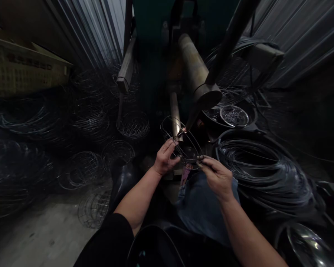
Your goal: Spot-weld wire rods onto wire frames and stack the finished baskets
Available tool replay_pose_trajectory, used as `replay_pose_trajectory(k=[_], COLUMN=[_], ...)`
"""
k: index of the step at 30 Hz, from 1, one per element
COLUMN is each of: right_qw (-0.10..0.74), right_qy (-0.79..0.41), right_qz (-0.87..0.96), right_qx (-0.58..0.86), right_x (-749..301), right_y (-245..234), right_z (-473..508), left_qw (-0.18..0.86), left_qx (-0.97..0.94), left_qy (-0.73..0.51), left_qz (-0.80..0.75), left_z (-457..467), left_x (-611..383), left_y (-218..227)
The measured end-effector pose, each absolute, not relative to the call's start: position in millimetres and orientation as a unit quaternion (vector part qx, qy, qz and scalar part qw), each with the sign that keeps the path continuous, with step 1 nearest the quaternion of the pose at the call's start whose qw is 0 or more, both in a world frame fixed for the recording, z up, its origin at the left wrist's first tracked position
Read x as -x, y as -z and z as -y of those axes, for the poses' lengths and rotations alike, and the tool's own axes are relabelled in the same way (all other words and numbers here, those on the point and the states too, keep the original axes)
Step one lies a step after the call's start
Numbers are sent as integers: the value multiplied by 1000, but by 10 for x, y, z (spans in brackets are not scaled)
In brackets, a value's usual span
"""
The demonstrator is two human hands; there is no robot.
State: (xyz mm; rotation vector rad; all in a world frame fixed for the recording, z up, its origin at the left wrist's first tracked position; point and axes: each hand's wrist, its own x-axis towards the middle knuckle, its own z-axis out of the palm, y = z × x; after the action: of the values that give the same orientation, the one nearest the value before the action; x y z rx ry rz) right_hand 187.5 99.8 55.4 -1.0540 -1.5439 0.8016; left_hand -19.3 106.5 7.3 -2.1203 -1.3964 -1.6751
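Note:
A round wire frame (195, 139), made of thin rings and cross wires, is held between my two hands. My left hand (165, 157) pinches its near left side, close to the lower metal rod (175, 107) of a machine. On the right side, my right hand (215, 174) grips the frame's rim between thumb and fingers. A spot of the frame sits at the meeting point of the lower rod and a slanted upper electrode (191, 120), where a small orange glow shows. The thick upper cylinder (196, 66) hangs above.
Coiled wire (267, 174) fills a large tub at right, with a dark basin (250, 116) behind it. Several wire baskets (83, 168) lie on the floor at left. A yellow crate (25, 70) stands far left. A dark bowl (156, 246) is near my lap.

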Motion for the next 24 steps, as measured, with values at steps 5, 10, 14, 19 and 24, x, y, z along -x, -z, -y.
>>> replay_pose_trajectory(k=[5,10,14,19,24], right_qw=[530,532,534,516,479], right_qy=[-333,-334,-336,-318,-288], right_qz=[641,642,641,668,708], right_qx=[445,439,437,431,433], right_x=[-1871,-1854,-1861,-1785,-1593], right_y=[-601,-559,-606,-889,-1185], right_z=[-961,-987,-933,-857,-1010], left_qw=[51,48,39,-17,-60], left_qx=[702,697,693,668,626], left_qy=[550,552,559,558,589], left_qz=[450,455,454,492,507], left_z=[-1090,-1095,-1025,-945,-982], left_x=[191,188,165,162,217], left_y=[-67,-39,-93,-213,-233])
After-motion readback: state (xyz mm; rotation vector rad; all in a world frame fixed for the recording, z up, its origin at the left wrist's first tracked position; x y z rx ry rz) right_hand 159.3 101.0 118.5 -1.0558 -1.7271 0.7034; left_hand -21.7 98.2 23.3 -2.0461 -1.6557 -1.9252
